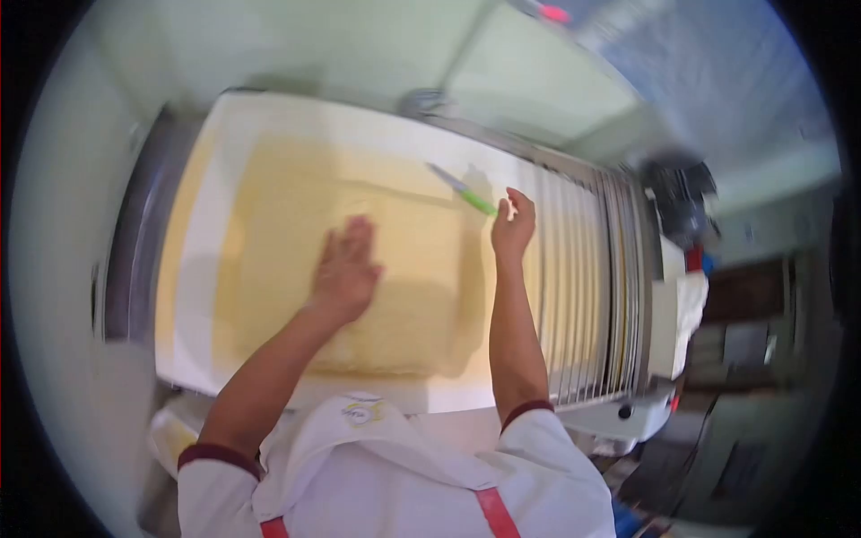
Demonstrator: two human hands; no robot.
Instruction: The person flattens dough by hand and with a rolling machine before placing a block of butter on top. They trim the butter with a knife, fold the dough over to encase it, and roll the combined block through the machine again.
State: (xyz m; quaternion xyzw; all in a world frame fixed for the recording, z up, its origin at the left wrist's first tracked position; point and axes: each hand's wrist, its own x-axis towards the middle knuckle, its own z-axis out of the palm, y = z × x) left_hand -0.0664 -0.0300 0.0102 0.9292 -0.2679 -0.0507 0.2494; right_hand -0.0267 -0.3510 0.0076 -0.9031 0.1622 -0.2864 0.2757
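A large, flat, pale-yellow rectangular sheet, which looks like dough, lies across the white work surface. Over its middle, my left hand is spread palm down with blurred, outstretched fingers. My right hand is at the sheet's right side, thumb and fingers curved with a pale gap between them. Beside that thumb is a knife with a green handle, its handle end right at my fingertips and its blade pointing away to the upper left.
A rack of parallel metal bars runs along the right side. White paper or cloth hangs beyond it, with a dark object behind. A pale wall borders the far edge, where a round metal piece stands.
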